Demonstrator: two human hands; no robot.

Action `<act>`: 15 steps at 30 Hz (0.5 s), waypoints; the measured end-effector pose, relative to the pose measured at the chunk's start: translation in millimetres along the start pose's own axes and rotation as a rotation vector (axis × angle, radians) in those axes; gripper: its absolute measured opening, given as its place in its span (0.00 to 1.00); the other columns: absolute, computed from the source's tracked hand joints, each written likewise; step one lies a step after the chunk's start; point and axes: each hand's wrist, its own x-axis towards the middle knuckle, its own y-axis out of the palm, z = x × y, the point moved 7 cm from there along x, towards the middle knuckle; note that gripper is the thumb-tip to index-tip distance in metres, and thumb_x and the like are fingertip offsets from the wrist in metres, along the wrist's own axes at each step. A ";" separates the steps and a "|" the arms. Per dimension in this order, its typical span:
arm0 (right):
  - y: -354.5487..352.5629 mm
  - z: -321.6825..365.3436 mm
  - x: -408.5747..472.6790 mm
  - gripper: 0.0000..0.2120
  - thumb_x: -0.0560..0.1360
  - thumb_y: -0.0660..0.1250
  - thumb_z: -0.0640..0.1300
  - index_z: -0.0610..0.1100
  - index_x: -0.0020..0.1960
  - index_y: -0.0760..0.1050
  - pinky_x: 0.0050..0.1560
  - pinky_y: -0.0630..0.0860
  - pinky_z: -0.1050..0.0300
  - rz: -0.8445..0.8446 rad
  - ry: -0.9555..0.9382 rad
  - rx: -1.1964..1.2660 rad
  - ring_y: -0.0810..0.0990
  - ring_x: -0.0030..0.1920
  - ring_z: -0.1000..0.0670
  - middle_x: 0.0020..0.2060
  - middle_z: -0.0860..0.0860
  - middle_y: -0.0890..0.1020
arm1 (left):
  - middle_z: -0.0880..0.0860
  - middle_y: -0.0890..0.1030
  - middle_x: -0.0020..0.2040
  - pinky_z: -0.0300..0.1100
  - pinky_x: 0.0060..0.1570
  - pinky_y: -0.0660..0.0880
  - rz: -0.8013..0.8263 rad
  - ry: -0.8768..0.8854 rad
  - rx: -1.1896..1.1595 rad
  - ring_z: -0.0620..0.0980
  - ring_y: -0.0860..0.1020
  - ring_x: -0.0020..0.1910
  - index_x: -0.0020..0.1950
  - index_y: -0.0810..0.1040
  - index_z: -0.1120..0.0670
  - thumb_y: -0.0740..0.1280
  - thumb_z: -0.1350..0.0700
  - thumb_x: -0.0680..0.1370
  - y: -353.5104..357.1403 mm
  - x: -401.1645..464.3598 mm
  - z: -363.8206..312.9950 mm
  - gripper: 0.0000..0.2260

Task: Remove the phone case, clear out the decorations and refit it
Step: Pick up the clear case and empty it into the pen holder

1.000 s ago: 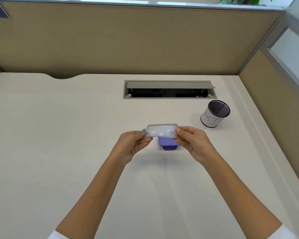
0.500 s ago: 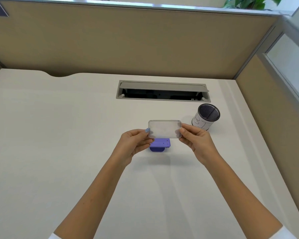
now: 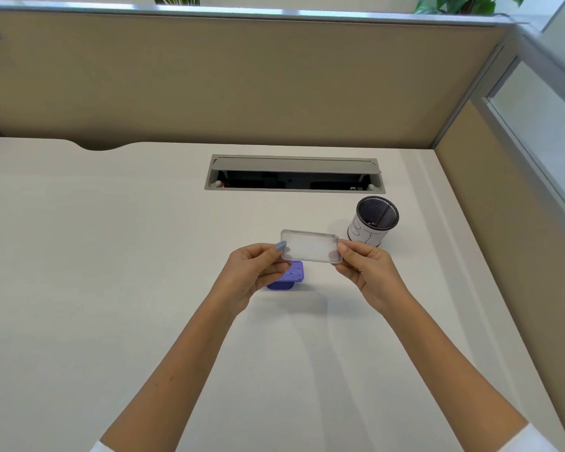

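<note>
Both hands' fingers (image 3: 276, 252) pinch the clear phone case (image 3: 310, 246), apparently empty.

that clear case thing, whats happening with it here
A person holds a clear, rounded-rectangle plastic phone case above a pale desk, the left hand pinching its left end and the right hand its right end. It looks empty, off the phone. A small purple object, possibly the phone, lies on the desk below it, partly hidden by the left hand. A black mesh pen cup stands to the right, untouched.
</note>
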 end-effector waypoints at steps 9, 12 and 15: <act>-37.0 18.7 12.4 0.11 0.75 0.66 0.34 0.37 0.56 0.78 0.37 0.79 0.65 -0.052 -0.063 0.016 0.82 0.34 0.56 0.35 0.52 0.85 | 0.53 0.85 0.40 0.38 0.44 0.81 -0.022 0.036 0.079 0.46 0.83 0.38 0.51 0.82 0.56 0.71 0.56 0.75 32.7 26.1 14.0 0.07; -57.8 38.1 22.0 0.11 0.75 0.66 0.34 0.36 0.57 0.78 0.37 0.79 0.65 -0.102 -0.126 -0.014 0.82 0.34 0.56 0.36 0.52 0.86 | 0.54 0.85 0.43 0.38 0.45 0.81 0.024 0.082 0.184 0.46 0.84 0.40 0.54 0.81 0.58 0.69 0.56 0.76 61.1 46.3 5.2 0.09; -80.9 63.4 33.0 0.11 0.75 0.66 0.35 0.36 0.57 0.78 0.41 0.81 0.62 -0.176 -0.227 -0.118 0.81 0.39 0.52 0.41 0.48 0.84 | 0.52 0.84 0.43 0.40 0.49 0.80 0.070 0.144 0.329 0.45 0.83 0.42 0.52 0.81 0.56 0.68 0.58 0.77 92.4 71.9 -6.6 0.05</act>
